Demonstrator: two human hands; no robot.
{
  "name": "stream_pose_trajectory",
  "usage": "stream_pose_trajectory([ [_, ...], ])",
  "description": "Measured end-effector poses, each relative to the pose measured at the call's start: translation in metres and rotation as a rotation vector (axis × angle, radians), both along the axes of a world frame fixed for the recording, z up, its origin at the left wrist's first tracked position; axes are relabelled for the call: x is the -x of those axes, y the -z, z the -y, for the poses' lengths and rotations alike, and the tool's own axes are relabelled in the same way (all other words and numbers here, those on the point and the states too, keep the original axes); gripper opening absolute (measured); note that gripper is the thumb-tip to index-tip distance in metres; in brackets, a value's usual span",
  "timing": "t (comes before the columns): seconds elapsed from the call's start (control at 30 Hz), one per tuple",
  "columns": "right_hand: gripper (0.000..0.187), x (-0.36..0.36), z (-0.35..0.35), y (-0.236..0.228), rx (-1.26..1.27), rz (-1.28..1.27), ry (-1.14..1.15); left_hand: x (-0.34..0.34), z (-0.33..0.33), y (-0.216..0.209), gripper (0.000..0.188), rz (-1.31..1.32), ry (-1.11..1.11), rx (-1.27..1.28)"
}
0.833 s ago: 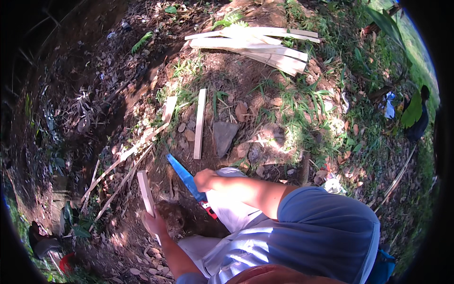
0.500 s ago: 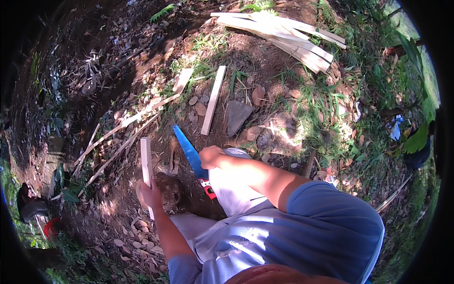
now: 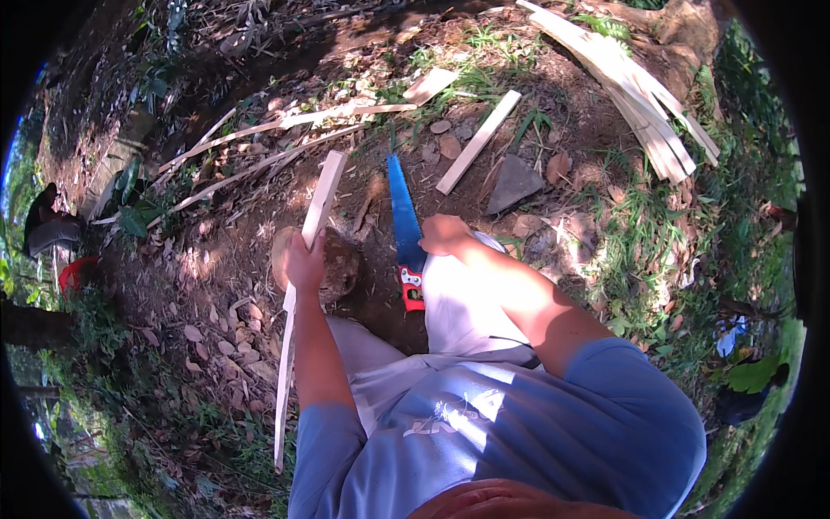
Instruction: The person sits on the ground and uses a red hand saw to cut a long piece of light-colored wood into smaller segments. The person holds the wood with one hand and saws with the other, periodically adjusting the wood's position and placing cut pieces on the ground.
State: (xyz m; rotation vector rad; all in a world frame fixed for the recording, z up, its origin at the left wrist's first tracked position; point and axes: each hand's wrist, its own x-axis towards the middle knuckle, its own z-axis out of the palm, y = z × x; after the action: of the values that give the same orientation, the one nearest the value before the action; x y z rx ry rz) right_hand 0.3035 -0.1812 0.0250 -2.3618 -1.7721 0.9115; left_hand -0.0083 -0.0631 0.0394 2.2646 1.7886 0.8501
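Observation:
My left hand [image 3: 304, 264] is closed round a long pale wooden strip [image 3: 323, 199]. Its broad end points up and away from me; below the hand a narrower length runs down beside my forearm. Right by that hand is a round cut log [image 3: 344, 270]. Over my knee, my right hand [image 3: 445, 234] has its fingers curled, with the fingertips hidden. Close against these fingers is the blue blade of a hand saw [image 3: 401, 203]; its red handle [image 3: 412, 290] sits by my leg with no hand on it.
Beyond the saw lie a short wooden strip [image 3: 479, 141], a flat grey stone [image 3: 515, 184] and another offcut [image 3: 430, 86]. Several long strips [image 3: 631, 82] are piled at the far right. Thin split sticks [image 3: 285, 123] lie across the leaf-covered ground at the far left.
The view has swung, shifting the scene. The wooden strip in my left hand now leans away to the right, and more of its lower length shows. My right hand stays beside the saw blade.

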Motion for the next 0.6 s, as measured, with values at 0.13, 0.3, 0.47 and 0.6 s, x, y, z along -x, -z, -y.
stream_pose_trajectory([
  [0.13, 0.033, 0.001, 0.002, -0.001, -0.027, 0.02, 0.001, 0.002, -0.001, -0.006, 0.054, 0.169, 0.081, 0.05],
  [0.3, 0.034, 0.007, 0.002, -0.008, -0.005, 0.04, -0.005, 0.008, -0.002, -0.007, 0.055, 0.179, 0.053, 0.117],
  [0.47, 0.037, 0.011, 0.002, -0.021, 0.022, 0.033, 0.01, 0.007, -0.004, -0.006, 0.05, 0.152, 0.049, 0.112],
  [0.6, 0.039, 0.01, 0.003, -0.024, 0.051, 0.024, 0.013, 0.005, -0.004, -0.012, 0.042, 0.196, 0.127, 0.173],
])
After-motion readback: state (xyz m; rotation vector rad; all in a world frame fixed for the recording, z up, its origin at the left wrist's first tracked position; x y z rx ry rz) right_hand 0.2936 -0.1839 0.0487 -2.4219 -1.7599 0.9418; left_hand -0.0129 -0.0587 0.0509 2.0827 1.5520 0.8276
